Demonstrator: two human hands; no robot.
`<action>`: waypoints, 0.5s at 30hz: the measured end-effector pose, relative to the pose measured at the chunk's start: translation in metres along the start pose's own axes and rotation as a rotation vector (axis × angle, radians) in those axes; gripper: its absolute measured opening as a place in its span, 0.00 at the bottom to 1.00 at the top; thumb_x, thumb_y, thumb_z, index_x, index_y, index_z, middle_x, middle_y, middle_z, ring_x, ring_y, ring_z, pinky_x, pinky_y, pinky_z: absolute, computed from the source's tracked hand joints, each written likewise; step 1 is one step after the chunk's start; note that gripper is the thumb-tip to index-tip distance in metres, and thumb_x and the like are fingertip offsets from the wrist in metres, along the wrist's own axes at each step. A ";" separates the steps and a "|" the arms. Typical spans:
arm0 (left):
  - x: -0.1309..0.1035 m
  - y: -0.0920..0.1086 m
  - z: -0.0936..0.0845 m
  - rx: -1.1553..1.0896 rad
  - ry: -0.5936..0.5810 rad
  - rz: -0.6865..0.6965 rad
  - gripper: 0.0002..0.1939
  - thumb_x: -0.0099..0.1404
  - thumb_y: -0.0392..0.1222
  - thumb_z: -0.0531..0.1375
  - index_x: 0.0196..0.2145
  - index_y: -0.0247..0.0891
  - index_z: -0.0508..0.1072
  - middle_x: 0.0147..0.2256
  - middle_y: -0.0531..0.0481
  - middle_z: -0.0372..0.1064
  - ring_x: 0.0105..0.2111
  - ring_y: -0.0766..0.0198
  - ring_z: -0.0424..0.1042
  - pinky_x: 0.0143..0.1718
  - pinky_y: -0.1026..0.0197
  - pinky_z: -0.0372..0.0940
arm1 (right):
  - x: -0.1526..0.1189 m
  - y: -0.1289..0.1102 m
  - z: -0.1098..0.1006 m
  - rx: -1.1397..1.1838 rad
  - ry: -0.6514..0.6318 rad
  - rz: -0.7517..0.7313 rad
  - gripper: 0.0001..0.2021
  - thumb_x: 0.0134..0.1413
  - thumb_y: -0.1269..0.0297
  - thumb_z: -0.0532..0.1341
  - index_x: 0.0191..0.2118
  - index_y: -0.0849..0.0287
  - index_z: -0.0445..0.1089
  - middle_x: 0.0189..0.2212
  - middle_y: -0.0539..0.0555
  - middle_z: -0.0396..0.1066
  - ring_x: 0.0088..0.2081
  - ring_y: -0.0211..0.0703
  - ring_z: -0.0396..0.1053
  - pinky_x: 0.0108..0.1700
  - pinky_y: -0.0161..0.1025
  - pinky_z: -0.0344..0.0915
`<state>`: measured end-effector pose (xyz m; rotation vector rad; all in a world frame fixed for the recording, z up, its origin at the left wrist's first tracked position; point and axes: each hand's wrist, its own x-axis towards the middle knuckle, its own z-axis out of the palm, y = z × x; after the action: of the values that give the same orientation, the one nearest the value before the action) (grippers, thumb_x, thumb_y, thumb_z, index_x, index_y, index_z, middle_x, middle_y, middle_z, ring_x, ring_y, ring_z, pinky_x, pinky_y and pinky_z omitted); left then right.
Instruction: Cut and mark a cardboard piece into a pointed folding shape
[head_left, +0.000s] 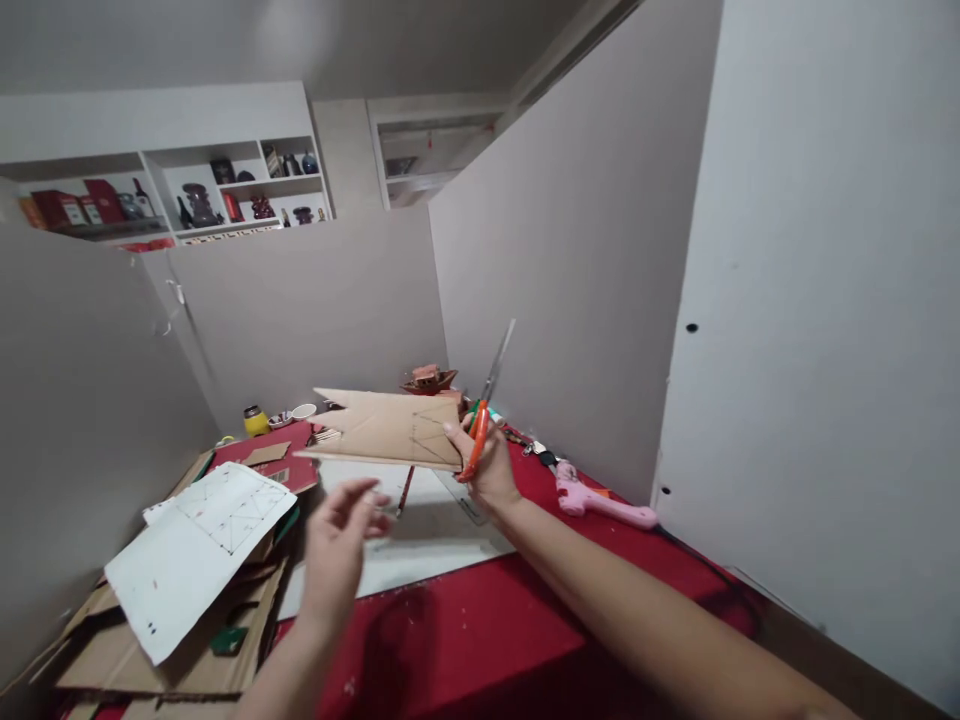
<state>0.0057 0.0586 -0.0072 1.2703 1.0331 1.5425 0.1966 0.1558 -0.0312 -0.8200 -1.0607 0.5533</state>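
Observation:
My right hand (491, 465) grips orange-handled scissors (477, 440), whose blades point up and away. The same hand pinches the right end of a piece of cardboard (382, 425) under its thumb. Pencil lines show near that end, and the left end is cut into pointed teeth. Below the cardboard, my left hand (345, 525) hangs with its fingers loosely curled and apart, slightly blurred, holding nothing. A dark red pencil (405, 492) lies just right of it on a white sheet (427, 550).
At left, a paper with drawn lines (202, 545) rests on stacked cardboard (112, 655). A pink glue gun (604, 503) with a cord lies at right on the red table (465, 640). A yellow jar (256, 421) and a model boat (429, 378) stand behind, by grey partitions (337, 300).

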 end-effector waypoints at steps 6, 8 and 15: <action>-0.005 -0.029 0.038 -0.105 -0.057 -0.082 0.25 0.53 0.57 0.68 0.36 0.31 0.77 0.32 0.40 0.79 0.28 0.59 0.78 0.32 0.61 0.72 | -0.045 -0.006 0.016 -0.030 -0.049 0.007 0.12 0.56 0.54 0.63 0.34 0.58 0.66 0.28 0.49 0.68 0.30 0.42 0.67 0.35 0.41 0.68; -0.002 -0.025 0.036 -0.106 -0.068 -0.082 0.24 0.52 0.57 0.69 0.31 0.30 0.77 0.29 0.41 0.78 0.27 0.59 0.78 0.31 0.62 0.71 | -0.054 -0.013 0.011 -0.033 -0.070 0.011 0.13 0.52 0.54 0.64 0.31 0.55 0.62 0.24 0.46 0.63 0.27 0.41 0.63 0.34 0.40 0.66; 0.010 -0.003 0.021 -0.058 -0.231 -0.134 0.19 0.51 0.49 0.72 0.30 0.28 0.79 0.27 0.39 0.79 0.26 0.59 0.77 0.29 0.61 0.72 | -0.050 -0.033 -0.007 0.040 -0.240 0.081 0.16 0.50 0.51 0.65 0.31 0.53 0.58 0.23 0.45 0.61 0.24 0.40 0.63 0.29 0.39 0.66</action>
<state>0.0262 0.0701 -0.0041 1.2779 0.8993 1.2820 0.1835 0.0975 -0.0333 -0.7768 -1.2343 0.7535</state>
